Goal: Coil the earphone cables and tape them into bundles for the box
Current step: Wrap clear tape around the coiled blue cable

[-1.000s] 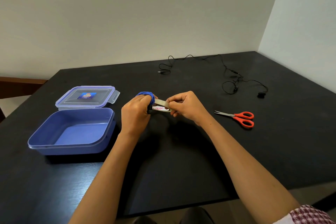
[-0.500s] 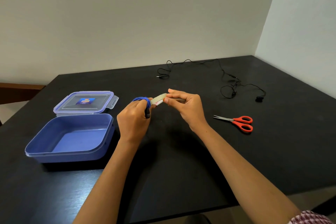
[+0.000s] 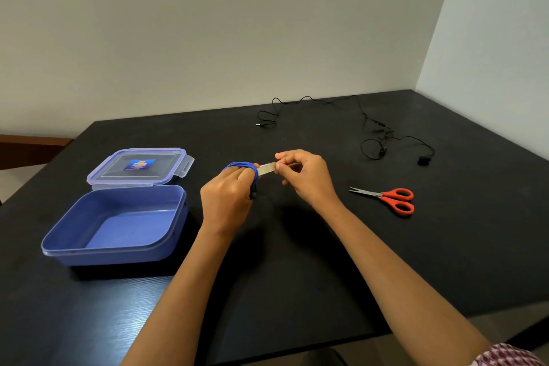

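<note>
At three o'clock of the box (image 3: 113, 257), left grip (image 3: 227, 202) clasps the coil (image 3: 240, 165), right grip (image 3: 306, 178) pinches tape (image 3: 266, 169); next, likely, wrap it round.

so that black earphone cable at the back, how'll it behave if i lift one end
The black earphone cable lies in slack curves, so probably floppy, trailing behind. It looks thin, so likely very light. Its loops near the earbuds may snag.
</note>
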